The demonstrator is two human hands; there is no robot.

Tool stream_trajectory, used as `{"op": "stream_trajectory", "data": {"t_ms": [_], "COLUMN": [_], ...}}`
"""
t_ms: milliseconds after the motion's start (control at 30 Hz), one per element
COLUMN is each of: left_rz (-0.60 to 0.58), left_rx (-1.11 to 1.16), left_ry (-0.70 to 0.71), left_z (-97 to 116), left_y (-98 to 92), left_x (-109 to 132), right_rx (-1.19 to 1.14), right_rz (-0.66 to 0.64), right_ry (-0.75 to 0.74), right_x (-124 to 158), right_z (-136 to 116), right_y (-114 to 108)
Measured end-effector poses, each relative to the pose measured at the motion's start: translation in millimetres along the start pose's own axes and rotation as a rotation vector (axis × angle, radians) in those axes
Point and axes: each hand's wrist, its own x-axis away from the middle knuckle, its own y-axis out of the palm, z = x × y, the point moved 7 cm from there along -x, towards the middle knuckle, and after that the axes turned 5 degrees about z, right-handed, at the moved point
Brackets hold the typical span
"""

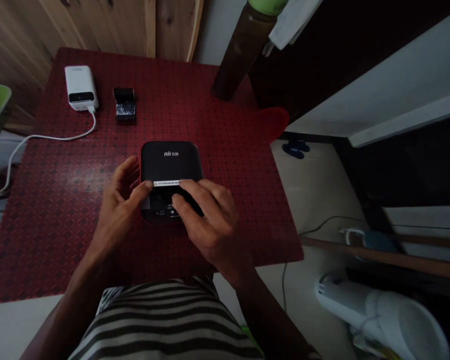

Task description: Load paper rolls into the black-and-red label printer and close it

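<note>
The left hand (118, 205) has its thumb tip on the left end of a narrow white-and-yellow label strip (167, 183), with the fingers raised and spread. The right hand (206, 215) lies with its fingers (187, 197) across the strip's right end. Neither hand is clenched; whether either pinches the strip cannot be determined. The strip lies across a square black plastic box (168, 160), which sits flat near the middle of a red diamond-patterned table cover (60, 200). Nothing stands between the hands and the box. Beyond the box are a small black rectangular block (125, 104), a glossy white power bank (80, 87) with a white charging cable (60, 137), and, further right, a tall dark brown bottle (243, 50) with a green top. Both forearms angle inward toward the box from a black-and-white striped shirt (165, 320).
</note>
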Motion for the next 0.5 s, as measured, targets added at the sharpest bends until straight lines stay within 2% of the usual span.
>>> {"op": "stream_trajectory", "data": {"t_ms": [133,333,500], "left_rz": [-0.052,-0.043,-0.06], "left_rx": [0.02,-0.008,-0.039], "left_ry": [-0.119,-0.108,-0.055], "left_z": [-13.8,-12.1,-9.0], "left_y": [-0.5,-1.0,-1.1], "left_x": [7.1,9.2,7.8], "right_rx": [-0.042,-0.141,-0.206], "right_rz": [0.031,-0.079,-0.096], "right_ry": [0.021,0.089,0.136], "right_x": [-2.3,1.7,-8.0], "right_z": [3.3,5.1,13.8], "right_y": [-2.7,0.4,6.3]}}
